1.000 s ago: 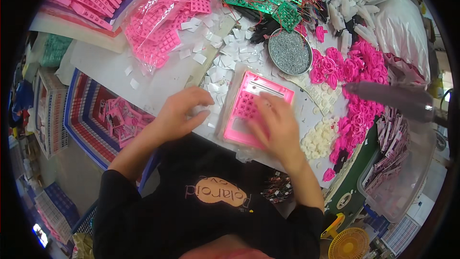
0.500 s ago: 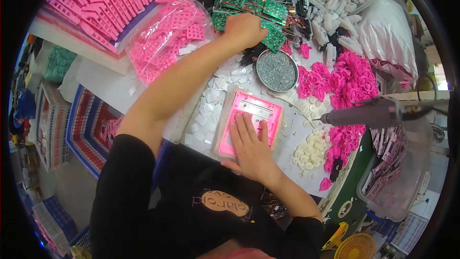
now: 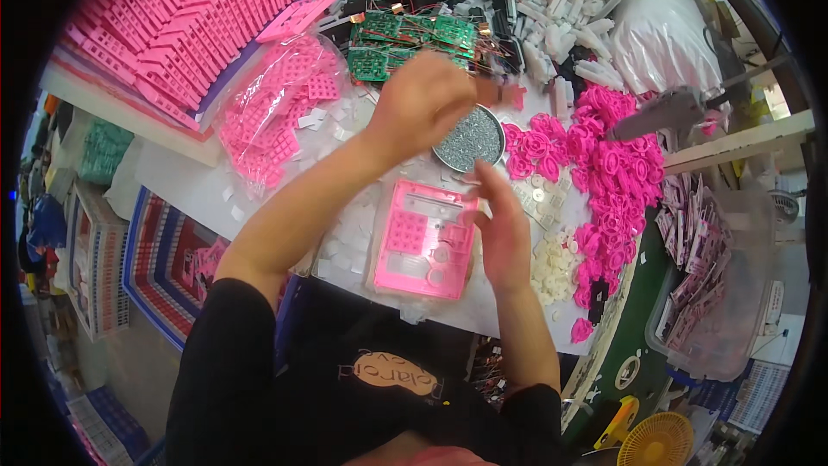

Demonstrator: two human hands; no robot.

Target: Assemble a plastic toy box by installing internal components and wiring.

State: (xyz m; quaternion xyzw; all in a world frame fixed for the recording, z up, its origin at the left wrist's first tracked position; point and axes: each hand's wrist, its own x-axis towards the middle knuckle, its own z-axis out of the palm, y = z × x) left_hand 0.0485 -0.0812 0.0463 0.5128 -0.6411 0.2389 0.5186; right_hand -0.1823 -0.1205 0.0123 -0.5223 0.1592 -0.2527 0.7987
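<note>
A pink plastic case [image 3: 392, 263] lies open side up on the table in front of me, with a pink keypad [image 3: 408, 233] and a clear or silvery strip in it. My right hand [image 3: 507, 233] is at the case's right edge, thumb and fingers apart, holding nothing I can see. Above the far side of the case is my left hand [image 3: 423, 103], fingers curled and smeared by motion. A blurred dark reddish-brown shape sticks out beside its fingers; its kind is unclear. Behind that hand lie green circuit boards [image 3: 379, 28] with thin wires. A round dish of small screws [image 3: 474, 142] sits between the hands.
An electric screwdriver [image 3: 660, 114] hangs at the right above a heap of pink rings [image 3: 608, 155]. Cream-coloured small parts [image 3: 556, 267] lie nearer me. Rows of pink housings [image 3: 198, 30] and a bag of pink keypads [image 3: 280, 103] are at the left; white parts [image 3: 552, 0] are piled behind.
My left hand has come off the circuit boards and toward me. My right hand has lifted off the pink case to its right edge, uncovering the keypad. The view has shifted.
</note>
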